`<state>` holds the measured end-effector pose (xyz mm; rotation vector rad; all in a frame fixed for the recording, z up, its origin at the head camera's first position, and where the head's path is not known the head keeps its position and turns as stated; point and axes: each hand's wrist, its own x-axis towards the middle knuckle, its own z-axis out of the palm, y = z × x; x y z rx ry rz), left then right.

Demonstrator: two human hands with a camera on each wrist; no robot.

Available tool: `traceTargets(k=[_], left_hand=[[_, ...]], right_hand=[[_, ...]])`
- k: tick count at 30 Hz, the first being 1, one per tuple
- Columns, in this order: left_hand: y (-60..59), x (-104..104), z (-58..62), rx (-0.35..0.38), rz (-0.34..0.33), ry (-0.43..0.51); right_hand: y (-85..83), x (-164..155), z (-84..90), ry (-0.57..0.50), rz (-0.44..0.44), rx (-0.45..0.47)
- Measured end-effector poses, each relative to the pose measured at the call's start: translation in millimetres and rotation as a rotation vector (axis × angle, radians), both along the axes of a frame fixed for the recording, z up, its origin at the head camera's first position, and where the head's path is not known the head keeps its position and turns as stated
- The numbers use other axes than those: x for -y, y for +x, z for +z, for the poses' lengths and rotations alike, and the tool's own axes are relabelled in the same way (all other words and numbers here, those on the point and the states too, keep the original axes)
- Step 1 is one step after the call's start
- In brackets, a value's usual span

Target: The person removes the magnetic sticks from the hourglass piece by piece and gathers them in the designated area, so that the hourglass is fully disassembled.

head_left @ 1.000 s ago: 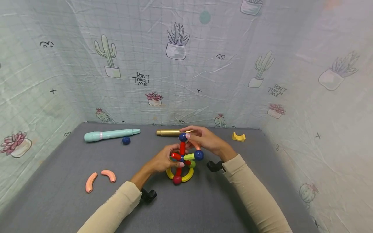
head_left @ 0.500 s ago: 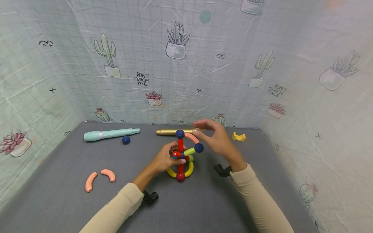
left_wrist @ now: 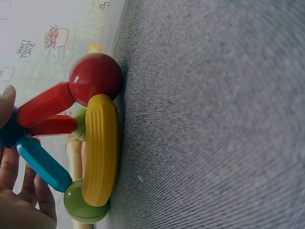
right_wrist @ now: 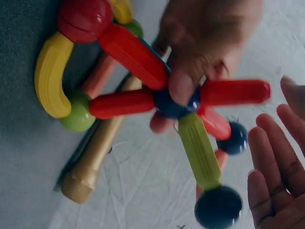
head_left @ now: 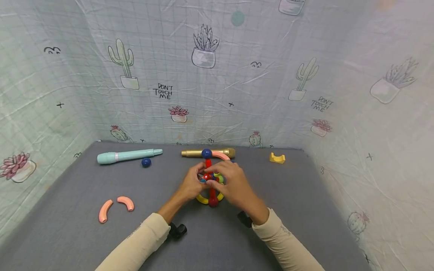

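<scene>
A magnetic ball-and-stick model stands on the grey table, with a red ball (left_wrist: 95, 78), a green ball (left_wrist: 86, 202) and curved yellow sticks (left_wrist: 101, 150) at its base. My left hand (head_left: 191, 184) grips it at the middle, thumb pressed on the central blue ball (right_wrist: 167, 107). From that ball a red stick (right_wrist: 236, 92) juts out with a free end, and a lime stick (right_wrist: 200, 150) leads to another blue ball (right_wrist: 218, 207). A further blue ball (head_left: 207, 153) tops the model. My right hand (head_left: 232, 184) is close beside the free red stick, fingers extended, holding nothing.
Behind the model lies a gold microphone (head_left: 191, 153). Toward the back left are a turquoise microphone (head_left: 129, 156) and a loose blue ball (head_left: 146, 162). Two curved salmon sticks (head_left: 105, 211) rest at the left, a yellow bracket-shaped block (head_left: 277, 158) at the back right. Patterned cloth hangs around the table.
My right hand let go of the top blue ball, drew back to the right, then came down and left to the model's middle. The model has turned slightly in my left hand's grip.
</scene>
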<state>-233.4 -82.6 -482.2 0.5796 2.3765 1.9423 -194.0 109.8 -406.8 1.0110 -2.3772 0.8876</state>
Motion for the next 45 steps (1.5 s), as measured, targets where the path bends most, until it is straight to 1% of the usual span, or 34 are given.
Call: traceTargets(k=[3,5,8,12,15,21,25,29,33,37,42,45], left_hand=[[0.6,0,0.1,-0.009,0.004,0.001],[0.4,0,-0.2,-0.034,0.014,-0.012],[0.0,0,-0.6,-0.06,0.024,-0.026],[-0.4,0,-0.2,-0.063,0.012,-0.014],[-0.5,0,0.0,-0.063,0.009,-0.013],[-1.0,0,-0.3,-0.057,0.01,-0.026],[-2.3,1,-1.6,-0.051,0.02,-0.035],[-2.4,1,-1.1,-0.043,0.029,-0.035],[-0.7,-1,1.3,-0.005,0.034,-0.043],[0.9,-1,1.7,0.029,0.041,-0.047],[2.8,-1,3.0,0.05,0.048,-0.054],[3.5,-1,3.8,0.063,0.053,-0.054]], right_hand=[[1.8,8,-4.1,0.052,-0.024,-0.034],[2.4,11,-5.7,0.074,-0.042,-0.045],[1.9,13,-7.9,0.073,-0.065,-0.039],[0.5,12,-9.7,0.024,-0.085,-0.013],[0.6,11,-10.0,-0.006,-0.101,-0.017],[5.0,13,-12.1,-0.031,-0.146,-0.063],[9.5,15,-15.1,-0.063,-0.183,-0.11],[12.2,13,-16.7,-0.144,-0.178,-0.125],[13.5,0,-14.1,-0.267,-0.155,-0.075],[13.2,-21,-9.2,-0.359,-0.157,0.015],[11.8,-50,-7.8,-0.464,-0.195,0.108],[10.2,-69,-10.4,-0.514,-0.212,0.138]])
